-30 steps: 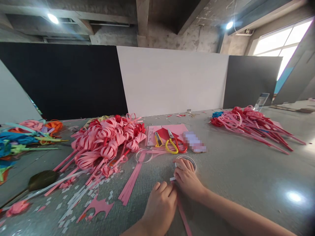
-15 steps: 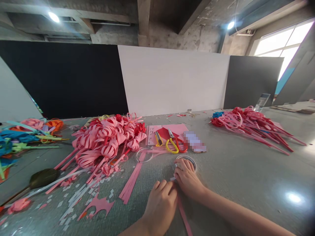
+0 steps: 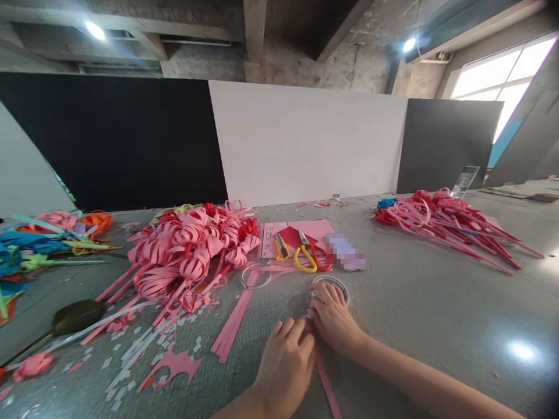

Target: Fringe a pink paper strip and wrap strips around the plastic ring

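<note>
My left hand (image 3: 286, 366) rests low on the table, its fingers curled over the upper end of a narrow pink paper strip (image 3: 326, 385). The strip's loose tail runs down toward me. Close against it, my right hand (image 3: 334, 319) has bent, closed fingers, and whatever its fingertips pinch is hidden. A small whitish edge (image 3: 308, 317) shows between the two hands. Just behind my right hand lies a roll of tape (image 3: 343, 286), partly covered by the fingers.
Beyond lie scissors (image 3: 305, 260), a yellow cutter (image 3: 282, 247), pink sheets (image 3: 321, 228) and a blurred phone-like object (image 3: 346, 251). To the left are a clear ring (image 3: 256, 277), pink strips (image 3: 233, 326), pink paper flowers (image 3: 192, 238) and scraps (image 3: 179, 364). More flowers (image 3: 441, 215) lie right.
My left hand's fingertips have shifted slightly up, closer to my right hand, covering more of the whitish edge. My right hand stays nearly still.
</note>
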Demonstrator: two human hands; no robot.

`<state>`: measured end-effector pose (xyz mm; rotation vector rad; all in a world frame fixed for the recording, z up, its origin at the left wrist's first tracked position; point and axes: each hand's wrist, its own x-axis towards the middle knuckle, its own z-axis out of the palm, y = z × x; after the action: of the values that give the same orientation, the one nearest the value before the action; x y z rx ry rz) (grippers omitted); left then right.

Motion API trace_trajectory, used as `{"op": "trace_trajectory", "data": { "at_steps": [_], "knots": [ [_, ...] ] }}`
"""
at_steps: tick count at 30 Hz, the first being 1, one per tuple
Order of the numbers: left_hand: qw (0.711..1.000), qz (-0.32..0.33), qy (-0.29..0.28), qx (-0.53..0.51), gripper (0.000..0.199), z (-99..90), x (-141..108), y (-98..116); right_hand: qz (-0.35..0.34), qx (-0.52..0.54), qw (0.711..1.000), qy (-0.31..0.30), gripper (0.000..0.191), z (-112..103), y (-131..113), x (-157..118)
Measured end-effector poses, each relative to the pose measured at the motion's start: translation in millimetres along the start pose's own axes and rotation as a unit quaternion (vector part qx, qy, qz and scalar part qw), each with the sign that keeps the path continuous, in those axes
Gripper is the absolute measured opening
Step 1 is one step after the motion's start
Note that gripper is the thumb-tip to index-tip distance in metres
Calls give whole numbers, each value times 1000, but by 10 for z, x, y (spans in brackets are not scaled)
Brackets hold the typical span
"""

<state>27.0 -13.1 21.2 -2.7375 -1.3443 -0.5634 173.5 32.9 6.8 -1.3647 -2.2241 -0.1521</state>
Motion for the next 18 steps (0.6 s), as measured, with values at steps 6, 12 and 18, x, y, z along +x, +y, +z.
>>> {"op": "trace_trajectory", "data": {
  "at_steps": [6,12,18],
  "knots": [
    [1000,-11,-21,-10,15,-39,5,4,-7,7,1000,7,12,15,16,-10],
    [996,-25,3,-87,19,-31,15,-24,-14,32,999,15,13,-8,4,-4],
    [937,-163,114,-285,14,-12,86,-170,-35,88,994,51,17,-69,-30,-7]
  ]
}}
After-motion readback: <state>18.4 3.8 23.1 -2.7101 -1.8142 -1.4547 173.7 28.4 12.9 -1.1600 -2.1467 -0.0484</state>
